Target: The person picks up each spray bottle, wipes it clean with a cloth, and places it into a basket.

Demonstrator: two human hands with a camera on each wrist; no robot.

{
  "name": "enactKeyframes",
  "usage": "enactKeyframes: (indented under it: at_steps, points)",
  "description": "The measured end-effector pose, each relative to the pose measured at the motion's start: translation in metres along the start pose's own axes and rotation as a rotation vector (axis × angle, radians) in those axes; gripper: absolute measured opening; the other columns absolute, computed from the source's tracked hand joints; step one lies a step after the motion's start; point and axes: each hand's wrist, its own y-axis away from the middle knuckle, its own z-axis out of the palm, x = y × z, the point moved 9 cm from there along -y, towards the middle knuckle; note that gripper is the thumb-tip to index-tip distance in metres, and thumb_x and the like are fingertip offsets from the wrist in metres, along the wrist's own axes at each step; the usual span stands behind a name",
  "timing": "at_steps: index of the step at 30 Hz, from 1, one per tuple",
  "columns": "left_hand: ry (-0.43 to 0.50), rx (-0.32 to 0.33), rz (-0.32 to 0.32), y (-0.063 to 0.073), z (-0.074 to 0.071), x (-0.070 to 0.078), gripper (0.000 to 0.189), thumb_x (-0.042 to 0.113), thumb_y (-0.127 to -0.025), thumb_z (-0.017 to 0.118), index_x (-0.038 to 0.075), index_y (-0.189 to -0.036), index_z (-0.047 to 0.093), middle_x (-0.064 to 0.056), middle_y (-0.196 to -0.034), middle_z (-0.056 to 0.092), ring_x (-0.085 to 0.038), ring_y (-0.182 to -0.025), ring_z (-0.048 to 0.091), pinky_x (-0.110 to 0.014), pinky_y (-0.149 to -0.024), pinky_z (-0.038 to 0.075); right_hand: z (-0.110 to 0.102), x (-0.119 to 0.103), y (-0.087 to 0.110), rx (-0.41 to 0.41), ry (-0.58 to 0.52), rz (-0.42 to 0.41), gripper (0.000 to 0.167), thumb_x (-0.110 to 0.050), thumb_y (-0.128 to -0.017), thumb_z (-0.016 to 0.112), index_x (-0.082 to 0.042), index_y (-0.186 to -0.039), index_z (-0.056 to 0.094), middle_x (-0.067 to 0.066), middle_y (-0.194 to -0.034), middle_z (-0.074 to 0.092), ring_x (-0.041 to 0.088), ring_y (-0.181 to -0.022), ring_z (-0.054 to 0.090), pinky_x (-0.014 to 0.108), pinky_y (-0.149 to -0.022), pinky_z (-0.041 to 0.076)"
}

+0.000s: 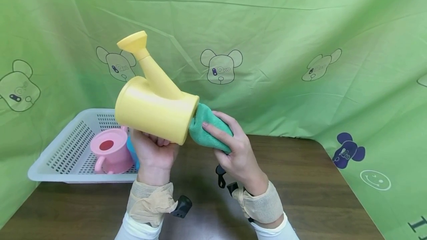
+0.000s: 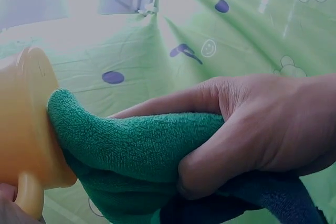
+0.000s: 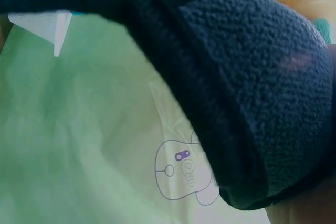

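A yellow watering can is held up tilted on its side, its spout pointing up and to the left. My left hand holds it from below; in the left wrist view, fingers are curled at its handle. My right hand grips a folded green cloth, thumb on one side and fingers on the other. The cloth's bunched end touches the flat base of the can. In the right wrist view, a dark-looking fold of cloth hides most of the right hand.
A white perforated basket stands at the left on the brown table. Inside it are a pink watering can and a blue object, partly hidden by my left hand. A green curtain hangs behind the table.
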Motion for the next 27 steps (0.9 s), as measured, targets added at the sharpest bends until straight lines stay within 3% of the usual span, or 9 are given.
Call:
enactKeyframes:
  at_steps: [6, 15, 20, 25, 27]
  points:
    - [-0.068, -0.038, 0.062, -0.005, 0.002, 0.006, 0.056, 0.035, -0.111, 0.031, 0.014, -0.06, 0.031, 0.001, -0.045, 0.031, -0.014, -0.037, 0.024, -0.021, -0.049, 0.005, 0.001, -0.008, -0.002, -0.012, 0.015, -0.046, 0.06, 0.01, -0.079, 0.064, -0.02, -0.13, 0.072, 0.02, -0.146, 0.057, 0.038, -0.132, 0.06, 0.05, -0.103, 0.055]
    - [-0.087, -0.059, 0.092, -0.008, 0.002, 0.01, 0.052, 0.032, -0.109, 0.031, 0.016, -0.06, 0.023, 0.001, -0.042, 0.032, -0.011, -0.04, 0.014, -0.022, -0.046, 0.004, 0.0, -0.015, -0.002, -0.018, -0.001, -0.057, 0.061, 0.011, -0.079, 0.063, -0.02, -0.13, 0.071, 0.02, -0.147, 0.056, 0.038, -0.132, 0.06, 0.049, -0.102, 0.056]
    - [-0.056, -0.042, 0.072, -0.008, 0.0, 0.009, 0.053, 0.032, -0.108, 0.033, 0.016, -0.058, 0.023, 0.001, -0.041, 0.03, -0.012, -0.039, 0.015, -0.021, -0.048, 0.003, -0.001, -0.017, -0.003, -0.015, -0.015, -0.061, 0.06, 0.011, -0.079, 0.063, -0.02, -0.13, 0.07, 0.02, -0.146, 0.056, 0.038, -0.132, 0.06, 0.045, -0.105, 0.054]
    - [-0.082, 0.006, 0.078, -0.009, -0.004, 0.01, 0.057, 0.035, -0.108, 0.032, 0.016, -0.055, 0.025, 0.002, -0.042, 0.027, -0.012, -0.038, 0.016, -0.022, -0.048, 0.002, -0.004, -0.016, -0.003, 0.005, -0.023, -0.064, 0.059, 0.011, -0.078, 0.064, -0.018, -0.129, 0.071, 0.021, -0.146, 0.057, 0.038, -0.132, 0.06, 0.042, -0.107, 0.053]
    - [-0.102, 0.028, 0.078, -0.008, -0.005, 0.01, 0.063, 0.042, -0.11, 0.032, 0.016, -0.054, 0.026, 0.002, -0.042, 0.026, -0.012, -0.038, 0.016, -0.022, -0.049, 0.002, -0.006, -0.016, -0.003, 0.022, -0.031, -0.063, 0.059, 0.012, -0.077, 0.063, -0.018, -0.128, 0.072, 0.022, -0.145, 0.057, 0.039, -0.131, 0.06, 0.04, -0.107, 0.052]
